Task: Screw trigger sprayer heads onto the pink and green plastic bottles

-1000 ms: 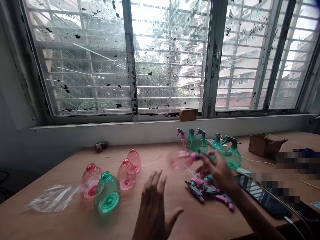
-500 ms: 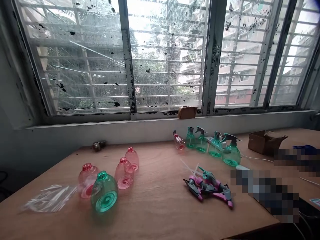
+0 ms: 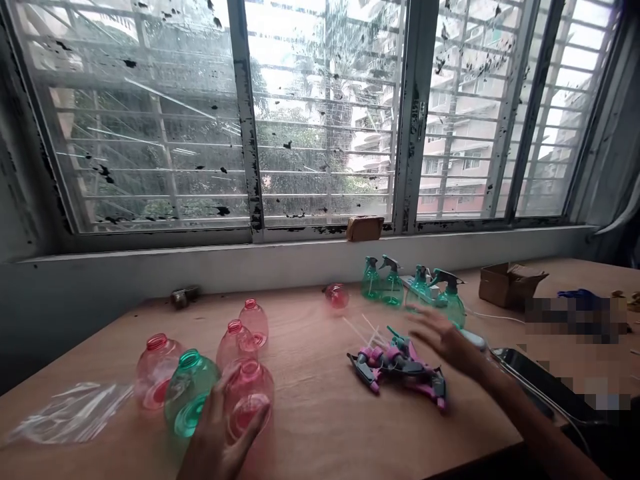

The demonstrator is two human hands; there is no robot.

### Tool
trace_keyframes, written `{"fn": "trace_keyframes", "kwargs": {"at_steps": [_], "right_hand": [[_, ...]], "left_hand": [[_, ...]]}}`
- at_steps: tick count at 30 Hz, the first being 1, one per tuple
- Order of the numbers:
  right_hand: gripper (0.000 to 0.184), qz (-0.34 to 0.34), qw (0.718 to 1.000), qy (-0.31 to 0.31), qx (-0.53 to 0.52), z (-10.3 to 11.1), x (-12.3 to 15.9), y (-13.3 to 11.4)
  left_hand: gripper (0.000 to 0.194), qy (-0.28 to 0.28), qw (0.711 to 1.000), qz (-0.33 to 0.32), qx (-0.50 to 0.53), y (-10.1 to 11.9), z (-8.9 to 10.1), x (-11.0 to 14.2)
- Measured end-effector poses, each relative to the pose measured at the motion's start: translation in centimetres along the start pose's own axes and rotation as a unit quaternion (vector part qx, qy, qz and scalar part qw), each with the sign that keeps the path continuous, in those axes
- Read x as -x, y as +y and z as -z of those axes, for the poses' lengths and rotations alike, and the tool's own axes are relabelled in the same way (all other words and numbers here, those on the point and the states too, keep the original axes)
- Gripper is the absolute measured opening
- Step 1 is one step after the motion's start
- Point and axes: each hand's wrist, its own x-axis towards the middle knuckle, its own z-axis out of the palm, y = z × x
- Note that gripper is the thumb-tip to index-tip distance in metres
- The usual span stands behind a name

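Observation:
My left hand [image 3: 214, 441] is at the bottom edge with its fingers wrapped round a capless pink bottle [image 3: 249, 398] on the wooden table [image 3: 310, 413]. Beside it stand a capless green bottle [image 3: 189, 401] and three more pink bottles [image 3: 236, 341]. My right hand [image 3: 444, 337] hovers with fingers stretched out over the right side of a pile of pink, teal and grey spray heads [image 3: 395, 367], holding nothing. A pink spray bottle [image 3: 337, 295] lies on its side next to several assembled green spray bottles [image 3: 391, 283] near the sill.
A crumpled clear plastic bag [image 3: 70, 413] lies at the left. A dark phone with a cable [image 3: 547, 388] and an open cardboard box [image 3: 507, 283] sit at the right. A brown block [image 3: 365, 228] rests on the window sill. A barred window fills the background.
One second ago my right hand held the pink spray bottle; it now lies by the green ones. Both hands left view, then returned: left onto a pink bottle, right over the spray heads.

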Motion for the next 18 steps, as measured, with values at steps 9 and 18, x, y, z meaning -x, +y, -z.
{"fn": "trace_keyframes", "kwargs": {"at_steps": [9,18], "right_hand": [[0.061,-0.238,0.960,0.120,0.084,5.2,-9.2,7.0],[0.048,-0.198,0.933,0.111,-0.281,3.7,1.0,-9.9]], "left_hand": [[0.086,0.248,0.927,-0.253,-0.122,0.0,0.0,-1.4],[0.058,0.018,0.882,-0.459,-0.102,7.6,-4.1,2.1]]}}
